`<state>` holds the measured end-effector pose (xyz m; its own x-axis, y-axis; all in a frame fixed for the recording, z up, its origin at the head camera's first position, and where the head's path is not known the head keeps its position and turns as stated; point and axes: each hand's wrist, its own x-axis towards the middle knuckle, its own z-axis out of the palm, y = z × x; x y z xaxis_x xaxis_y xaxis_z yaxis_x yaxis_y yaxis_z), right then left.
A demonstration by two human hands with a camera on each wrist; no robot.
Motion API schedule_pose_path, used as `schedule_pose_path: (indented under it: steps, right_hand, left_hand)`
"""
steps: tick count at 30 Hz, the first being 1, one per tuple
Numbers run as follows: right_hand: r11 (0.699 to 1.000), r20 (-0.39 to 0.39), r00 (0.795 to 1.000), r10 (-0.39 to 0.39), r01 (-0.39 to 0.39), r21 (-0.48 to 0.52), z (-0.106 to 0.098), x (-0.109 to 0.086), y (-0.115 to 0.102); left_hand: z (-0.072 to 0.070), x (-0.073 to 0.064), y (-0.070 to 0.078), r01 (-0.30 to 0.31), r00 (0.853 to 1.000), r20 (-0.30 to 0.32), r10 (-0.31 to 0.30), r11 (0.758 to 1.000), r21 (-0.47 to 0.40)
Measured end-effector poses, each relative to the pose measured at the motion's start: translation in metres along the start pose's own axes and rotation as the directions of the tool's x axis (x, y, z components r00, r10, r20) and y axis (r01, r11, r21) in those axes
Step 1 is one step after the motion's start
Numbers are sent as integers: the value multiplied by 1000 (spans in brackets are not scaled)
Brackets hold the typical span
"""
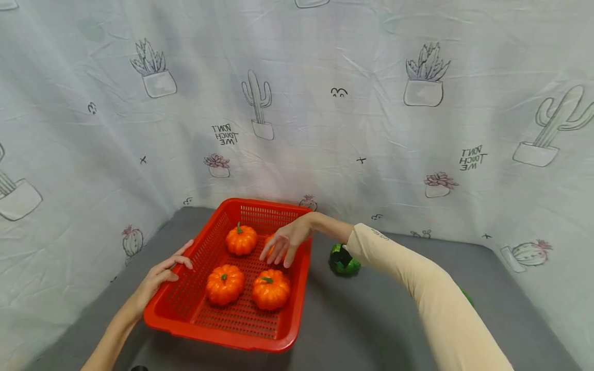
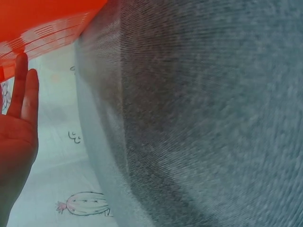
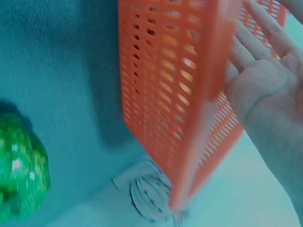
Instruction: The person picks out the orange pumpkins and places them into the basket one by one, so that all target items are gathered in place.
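Observation:
A red perforated plastic basket (image 1: 223,337) stands on the grey table with several small orange pumpkins (image 1: 225,285) inside. My left hand (image 1: 155,281) touches the basket's left side near the rim. In the left wrist view two of its fingers (image 2: 29,97) lie straight against the outer wall. Above the basket's right half is my right hand (image 1: 290,239), its fingers loosely spread and pointing down, with nothing held. One orange pumpkin (image 1: 269,240) behind that hand is mostly hidden. The right wrist view shows the same palm (image 3: 265,90) over the basket's rim.
Right of the basket sits a shiny green pumpkin-like object (image 1: 351,267), partly covered by the right wrist's black camera. Another green object (image 1: 466,296) shows barely past the right sleeve. A white curtain (image 1: 325,129) with cactus drawings surrounds the grey table (image 1: 352,319).

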<state>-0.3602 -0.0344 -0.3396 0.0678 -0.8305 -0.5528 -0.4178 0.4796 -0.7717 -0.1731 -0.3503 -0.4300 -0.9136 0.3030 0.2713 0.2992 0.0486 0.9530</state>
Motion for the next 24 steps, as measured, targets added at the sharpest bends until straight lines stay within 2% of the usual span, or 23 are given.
schedule_pose_path:
  steps: [2, 5, 7, 12, 15, 18, 21, 23, 24]
  right_hand:
    - [1000, -44, 999, -21, 20, -8, -1, -11, -5]
    - [998, -106, 992, -70, 70, -7, 2, -32, -10]
    - [993, -144, 983, -115, 117, 5, 5, -49, -12]
    - [978, -265, 944, -198, 207, 6, 17, -94, -6]
    - [973, -342, 917, -207, 228, 22, 29, -120, 6]
    - [971, -402, 893, -202, 235, 33, 42, -144, 15]
    - [971, -471, 862, -189, 234, 39, 56, -165, 23]
    - [972, -518, 836, -182, 231, 32, 66, -179, 27]
    - [974, -541, 822, -177, 226, 24, 71, -185, 30]
  left_hand:
    - [-2, 3, 1, 1, 1000, -15, 1, 995, 96]
    - [-7, 8, 3, -8, 1000, -18, 12, 976, 219]
    - [-10, 13, 5, -19, 1000, 0, 19, 966, 259]
    - [-20, 22, 15, -16, 997, 82, -11, 947, 320]
    - [-24, 27, 22, 13, 990, 125, -66, 922, 387]
    - [-29, 30, 31, 35, 985, 137, -107, 894, 446]
    - [-36, 33, 42, 47, 986, 111, -122, 851, 523]
    - [-41, 35, 50, 36, 990, 87, -110, 800, 599]
    - [-43, 36, 54, 33, 992, 70, -102, 764, 645]
